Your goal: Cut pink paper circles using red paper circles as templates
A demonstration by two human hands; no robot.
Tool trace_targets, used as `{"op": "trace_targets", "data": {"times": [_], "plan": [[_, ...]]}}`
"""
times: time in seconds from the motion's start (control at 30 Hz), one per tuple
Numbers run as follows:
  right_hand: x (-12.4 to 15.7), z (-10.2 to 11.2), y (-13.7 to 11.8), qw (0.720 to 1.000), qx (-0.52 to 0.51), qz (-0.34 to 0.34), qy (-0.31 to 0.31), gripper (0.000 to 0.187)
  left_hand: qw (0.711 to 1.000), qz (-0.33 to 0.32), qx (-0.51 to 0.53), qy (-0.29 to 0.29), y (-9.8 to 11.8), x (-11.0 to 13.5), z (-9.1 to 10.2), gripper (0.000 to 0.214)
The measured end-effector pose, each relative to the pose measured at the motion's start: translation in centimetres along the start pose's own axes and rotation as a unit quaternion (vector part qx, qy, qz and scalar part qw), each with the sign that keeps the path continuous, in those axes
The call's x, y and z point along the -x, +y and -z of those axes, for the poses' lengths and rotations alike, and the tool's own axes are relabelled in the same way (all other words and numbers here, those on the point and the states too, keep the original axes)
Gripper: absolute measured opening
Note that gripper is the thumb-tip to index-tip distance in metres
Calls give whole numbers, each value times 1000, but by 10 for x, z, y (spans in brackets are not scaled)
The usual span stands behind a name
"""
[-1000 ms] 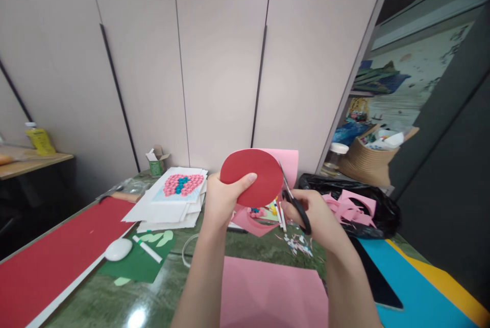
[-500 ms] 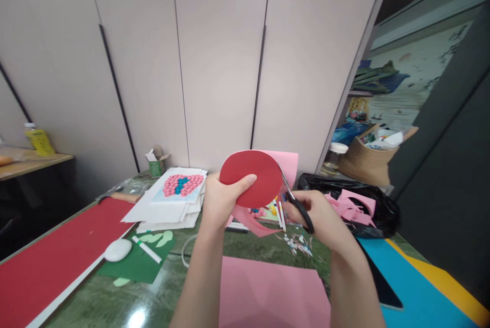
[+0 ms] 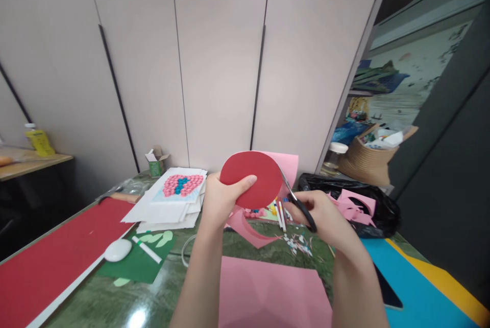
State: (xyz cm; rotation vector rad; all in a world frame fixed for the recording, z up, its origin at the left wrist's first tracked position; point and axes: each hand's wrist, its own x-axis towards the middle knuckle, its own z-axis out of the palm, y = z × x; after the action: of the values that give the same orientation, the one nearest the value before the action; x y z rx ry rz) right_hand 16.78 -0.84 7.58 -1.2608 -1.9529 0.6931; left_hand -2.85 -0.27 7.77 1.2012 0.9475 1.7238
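Observation:
My left hand (image 3: 225,197) grips a red paper circle (image 3: 257,169) from the left, thumb lying flat on its face. Pink paper (image 3: 288,164) shows behind the circle at its upper right. In my right hand (image 3: 312,208) is a pair of black-handled scissors (image 3: 304,211), fingers closed through the loops. The blades run up along the circle's right edge, where it meets the pink paper. A curved pink strip (image 3: 250,231) hangs below the circle. On the table under my forearms lies a pink sheet (image 3: 271,292).
Left are a paper stack (image 3: 168,213) topped by a heart picture, a green sheet (image 3: 141,266), a white mouse (image 3: 118,250) and a red board (image 3: 72,241). Right are a black bag (image 3: 388,210) of pink scraps, blue card (image 3: 417,287), and paper bits (image 3: 298,243) near several markers (image 3: 282,215).
The curved pink strip hangs lower and swings a little to the left. My right hand and the scissors have shifted slightly right and down. The red circle has barely moved.

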Motion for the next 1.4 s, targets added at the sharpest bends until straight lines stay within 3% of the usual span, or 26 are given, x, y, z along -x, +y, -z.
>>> {"op": "trace_targets", "data": {"times": [0.37, 0.57, 0.9, 1.23, 1.4], "plan": [[-1, 1, 0, 1000, -17, -6, 3, 38, 1000, 7, 0, 12, 1, 0, -3, 32], [-1, -1, -5, 999, -47, 8, 21, 33, 998, 21, -41, -32, -1, 0, -2, 34], [-1, -2, -6, 999, -32, 7, 34, 31, 998, 41, -37, -14, 8, 3, -8, 28], [0, -3, -3, 1000, -14, 10, 26, 17, 997, 33, -51, -45, 1, 1, 0, 32], [-1, -2, 0, 1000, 3, 3, 13, 19, 997, 43, -50, -42, 5, 2, -1, 29]]}}
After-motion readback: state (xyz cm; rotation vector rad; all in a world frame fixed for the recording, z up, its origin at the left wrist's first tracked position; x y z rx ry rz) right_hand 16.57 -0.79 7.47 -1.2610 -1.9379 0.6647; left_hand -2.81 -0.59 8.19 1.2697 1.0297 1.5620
